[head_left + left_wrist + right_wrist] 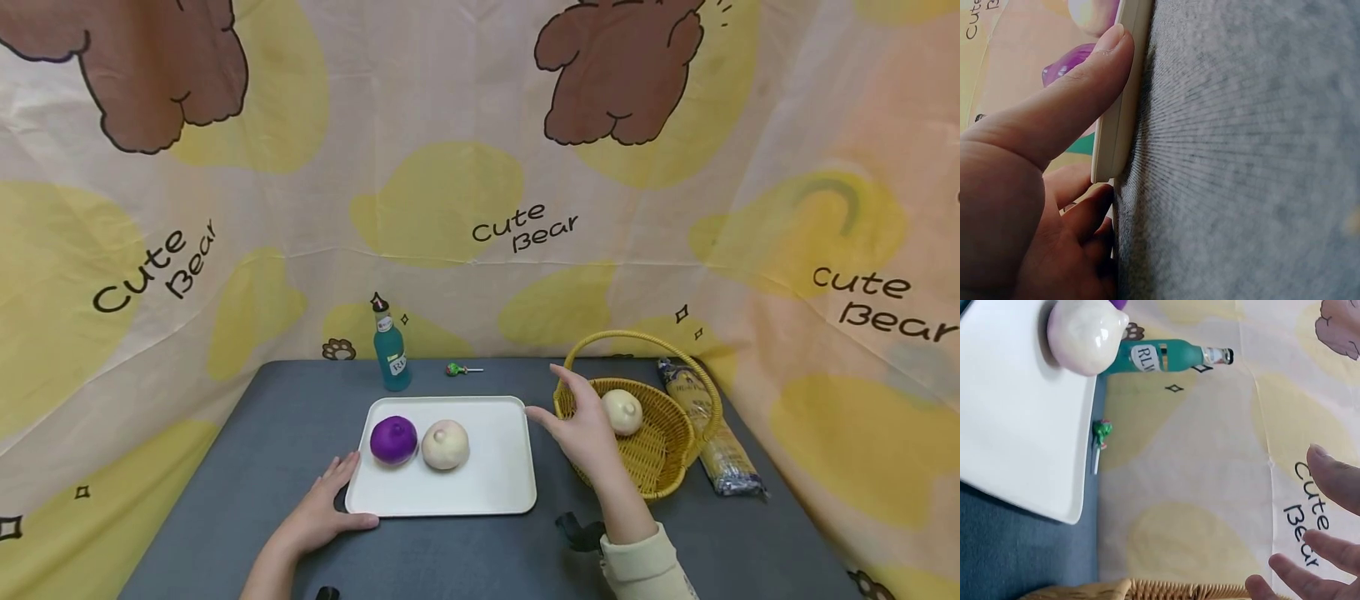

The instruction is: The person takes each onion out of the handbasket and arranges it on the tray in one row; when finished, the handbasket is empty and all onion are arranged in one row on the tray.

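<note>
A white tray [495, 487] lies on the dark grey table and carries a purple onion [393, 439] and a pale white onion [446, 444]. My left hand [330, 502] rests at the tray's front left corner, its thumb [1079, 100] lying along the tray's edge [1119, 106]. My right hand [581, 421] hovers open between the tray and a yellow wicker basket [660, 458], fingers [1335, 478] spread and holding nothing. A second white onion [623, 412] sits inside the basket. The right wrist view shows the tray [1016, 425] with the white onion [1085, 334].
A teal bottle [391, 357] and a small green lollipop [457, 369] stand at the table's back edge. A packet of spaghetti [712, 433] lies right of the basket. A cartoon bear cloth backs the table. A black clip [573, 529] lies near my right forearm.
</note>
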Action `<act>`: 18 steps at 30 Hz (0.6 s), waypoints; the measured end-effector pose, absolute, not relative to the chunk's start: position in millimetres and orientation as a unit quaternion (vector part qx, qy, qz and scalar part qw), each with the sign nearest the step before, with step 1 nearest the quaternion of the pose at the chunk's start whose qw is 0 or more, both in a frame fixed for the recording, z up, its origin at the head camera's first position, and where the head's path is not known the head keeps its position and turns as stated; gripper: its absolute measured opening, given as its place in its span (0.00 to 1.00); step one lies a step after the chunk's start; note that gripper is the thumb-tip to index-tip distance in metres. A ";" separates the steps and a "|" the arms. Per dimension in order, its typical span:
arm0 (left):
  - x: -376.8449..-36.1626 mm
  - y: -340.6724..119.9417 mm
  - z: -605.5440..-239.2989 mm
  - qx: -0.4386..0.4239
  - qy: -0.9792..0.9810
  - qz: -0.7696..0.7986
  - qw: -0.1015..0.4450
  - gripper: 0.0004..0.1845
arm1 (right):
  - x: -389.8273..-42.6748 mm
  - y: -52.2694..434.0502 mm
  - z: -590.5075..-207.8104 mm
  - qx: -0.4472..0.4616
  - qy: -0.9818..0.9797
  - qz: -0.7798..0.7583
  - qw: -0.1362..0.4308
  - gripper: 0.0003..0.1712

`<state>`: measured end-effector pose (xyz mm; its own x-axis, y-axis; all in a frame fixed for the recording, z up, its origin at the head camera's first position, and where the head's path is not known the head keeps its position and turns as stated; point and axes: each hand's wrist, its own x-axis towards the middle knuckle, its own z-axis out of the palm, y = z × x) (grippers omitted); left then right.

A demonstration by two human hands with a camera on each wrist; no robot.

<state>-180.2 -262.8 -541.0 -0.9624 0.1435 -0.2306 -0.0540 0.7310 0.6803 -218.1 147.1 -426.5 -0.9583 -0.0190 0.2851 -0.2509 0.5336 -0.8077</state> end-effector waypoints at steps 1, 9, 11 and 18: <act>-180.0 -262.6 -540.7 0.026 0.921 0.365 0.135 0.66 | -218.1 149.9 -426.6 0.074 -0.866 0.479 0.120 0.46; -178.4 -261.3 -539.1 0.029 0.919 0.368 0.136 0.65 | -219.6 173.3 -431.5 0.035 -0.874 0.472 0.112 0.45; -178.8 -261.7 -539.5 0.028 0.919 0.368 0.135 0.65 | -220.5 179.2 -433.1 0.027 -0.875 0.469 0.116 0.44; -180.1 -263.3 -540.4 0.029 0.918 0.373 0.135 0.65 | -223.9 198.8 -435.9 -0.005 -0.887 0.450 0.106 0.43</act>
<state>-180.1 -263.3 -540.4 -0.9619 0.1532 -0.2262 -0.0480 0.7202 0.6921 -223.9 198.8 -435.9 -0.9775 0.1038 0.1836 -0.0867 0.5957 -0.7985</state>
